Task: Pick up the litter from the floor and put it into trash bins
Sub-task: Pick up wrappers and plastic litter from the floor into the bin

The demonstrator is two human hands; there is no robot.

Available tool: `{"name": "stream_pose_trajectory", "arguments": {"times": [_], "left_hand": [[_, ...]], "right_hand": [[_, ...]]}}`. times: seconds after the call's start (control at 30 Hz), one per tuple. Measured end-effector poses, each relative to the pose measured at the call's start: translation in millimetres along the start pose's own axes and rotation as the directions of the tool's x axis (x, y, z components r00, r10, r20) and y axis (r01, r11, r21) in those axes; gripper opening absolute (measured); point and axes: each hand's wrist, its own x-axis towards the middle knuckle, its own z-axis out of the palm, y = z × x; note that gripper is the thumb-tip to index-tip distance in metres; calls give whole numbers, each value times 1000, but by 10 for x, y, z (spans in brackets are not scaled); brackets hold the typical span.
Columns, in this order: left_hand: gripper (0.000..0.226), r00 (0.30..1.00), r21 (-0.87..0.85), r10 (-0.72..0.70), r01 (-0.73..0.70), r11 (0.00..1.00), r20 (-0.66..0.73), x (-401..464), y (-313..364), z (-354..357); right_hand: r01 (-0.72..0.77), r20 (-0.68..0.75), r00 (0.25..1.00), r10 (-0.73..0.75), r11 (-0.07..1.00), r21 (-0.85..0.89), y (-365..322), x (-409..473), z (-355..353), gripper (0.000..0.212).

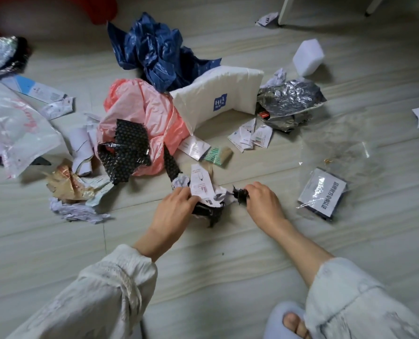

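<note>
Litter lies scattered over the pale tiled floor (203,253). My left hand (173,209) grips a bunch of paper labels and black plastic scraps (204,192) low in the middle of the view. My right hand (262,200) pinches a small piece of black plastic (240,193) just to the right of that bunch. Behind them sit a pink plastic bag (142,111), a black dotted wrapper (126,150), a blue plastic bag (154,52) and a white padded mailer (218,96). No trash bin is in view.
A silver foil bag (289,101), torn paper tags (250,137), a white foam block (307,57) and a clear bag with a label (323,189) lie on the right. A white printed bag (15,128) and crumpled brown paper (69,184) lie left. My slippered foot (286,321) shows at the bottom.
</note>
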Motion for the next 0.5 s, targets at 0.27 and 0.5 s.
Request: {"name": "stream_pose_trajectory", "arguments": {"times": [0.27, 0.5], "left_hand": [[28, 979, -99, -61, 43, 994, -195, -412, -106, -994], [40, 939, -52, -66, 51, 997, -336, -1180, -184, -2156]], "right_hand": [[37, -70, 997, -26, 985, 167, -639, -96, -1116, 19], [208, -275, 949, -151, 960, 188, -1509, -748, -1973, 20]]}}
